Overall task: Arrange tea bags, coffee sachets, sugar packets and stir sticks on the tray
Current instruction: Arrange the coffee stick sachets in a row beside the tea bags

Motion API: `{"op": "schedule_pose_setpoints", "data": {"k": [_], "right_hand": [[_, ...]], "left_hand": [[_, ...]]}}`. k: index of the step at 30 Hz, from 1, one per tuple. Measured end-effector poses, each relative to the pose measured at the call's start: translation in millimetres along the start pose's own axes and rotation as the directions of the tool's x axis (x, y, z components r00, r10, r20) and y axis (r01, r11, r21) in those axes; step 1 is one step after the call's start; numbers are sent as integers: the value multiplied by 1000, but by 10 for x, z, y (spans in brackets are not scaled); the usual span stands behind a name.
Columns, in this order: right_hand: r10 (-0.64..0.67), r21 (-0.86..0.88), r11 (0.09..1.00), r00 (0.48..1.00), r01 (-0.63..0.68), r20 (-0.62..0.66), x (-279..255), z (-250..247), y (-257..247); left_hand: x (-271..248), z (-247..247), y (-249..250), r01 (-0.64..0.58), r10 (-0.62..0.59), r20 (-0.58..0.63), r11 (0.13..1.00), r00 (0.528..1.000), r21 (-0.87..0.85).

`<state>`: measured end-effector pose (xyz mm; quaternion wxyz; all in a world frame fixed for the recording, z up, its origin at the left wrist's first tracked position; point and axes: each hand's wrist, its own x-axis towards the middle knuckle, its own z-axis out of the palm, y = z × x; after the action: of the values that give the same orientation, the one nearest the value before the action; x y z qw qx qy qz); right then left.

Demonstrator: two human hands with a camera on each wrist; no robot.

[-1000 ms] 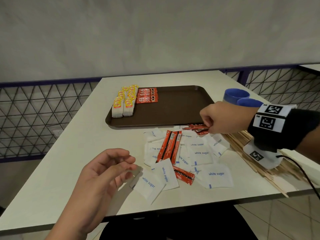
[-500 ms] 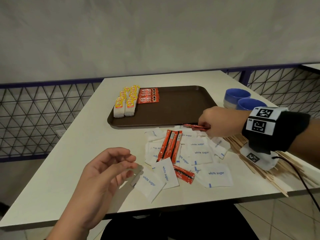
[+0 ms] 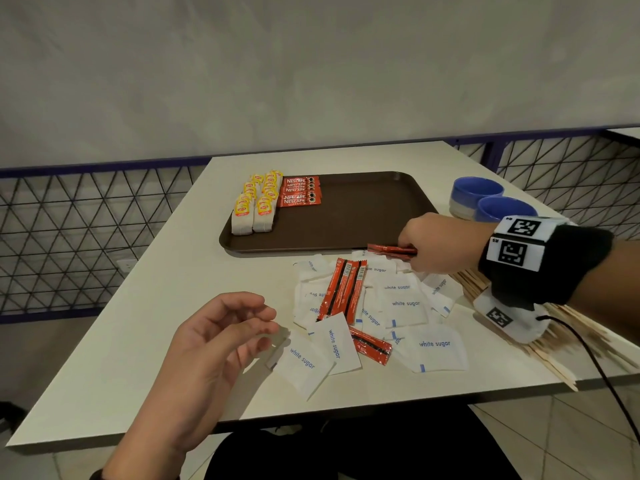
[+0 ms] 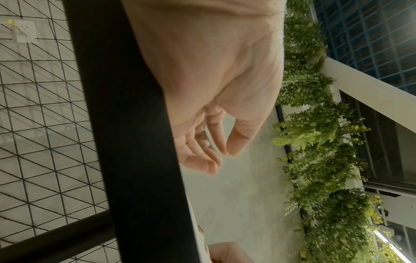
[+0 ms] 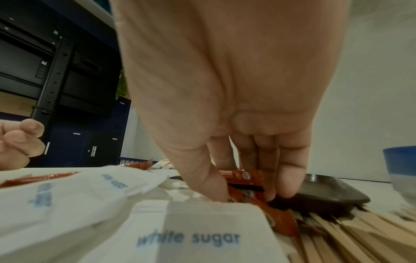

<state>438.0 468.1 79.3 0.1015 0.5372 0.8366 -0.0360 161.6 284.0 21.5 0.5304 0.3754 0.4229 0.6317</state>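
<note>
**Right hand on coffee sachets beside the tray**

Lower left of the head view: left hand (image 3: 211, 344) raised over the white table (image 3: 145, 306), fingers loosely curled, holding nothing. Confirmed from the left wrist camera, palm bare, thumb and forefinger tips close; beyond it only wire mesh (image 4: 45, 124) at left and green foliage (image 4: 315, 142) at right, unseen from the head.

Centre, upper: brown tray (image 3: 363, 216) with tea bags (image 3: 254, 206) in two rows at its left end and a stack of red Nescafe sachets (image 3: 300, 192) just beside them.

Centre, lower: white sugar packets (image 3: 405, 303) scattered on the table, three red sachets (image 3: 343, 289) lying across them, one more (image 3: 370, 344) nearer the front edge.

Right: right hand (image 3: 440, 242) at the tray's near rim, pinching a few coffee sachets (image 3: 389, 249). Only the right wrist view shows the grip: thumb and fingers (image 5: 290, 169) closed on the orange-red sachets (image 5: 243, 179) low over the table.

Far right: wooden stir sticks (image 3: 554, 341) fanned under the wrist; two blue bowls (image 3: 485, 199) behind.
</note>
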Motion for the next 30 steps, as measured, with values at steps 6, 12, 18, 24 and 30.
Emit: {"op": "schedule_pose_setpoints", "data": {"k": [6,12,18,24,30], "right_hand": [[-23,-32,999,1000,23,-14,13,-9,-17],[-6,138,990,1000,5,7,-25,-60,28],[2,208,978,996,-20,86,16,-97,74],[-27,121,992,998,21,52,6,-70,32],[23,109,994,999,-25,23,50,-25,-17]], "left_hand": [[3,-11,-8,4,-4,-12,1000,1000,-5],[-3,-7,-6,2,-2,-13,1000,1000,-7],[-5,-22,-19,-4,5,-12,1000,1000,7],[14,-46,-63,-16,16,-11,1000,1000,17],[16,-30,-39,-9,9,-7,1000,1000,17]]}}
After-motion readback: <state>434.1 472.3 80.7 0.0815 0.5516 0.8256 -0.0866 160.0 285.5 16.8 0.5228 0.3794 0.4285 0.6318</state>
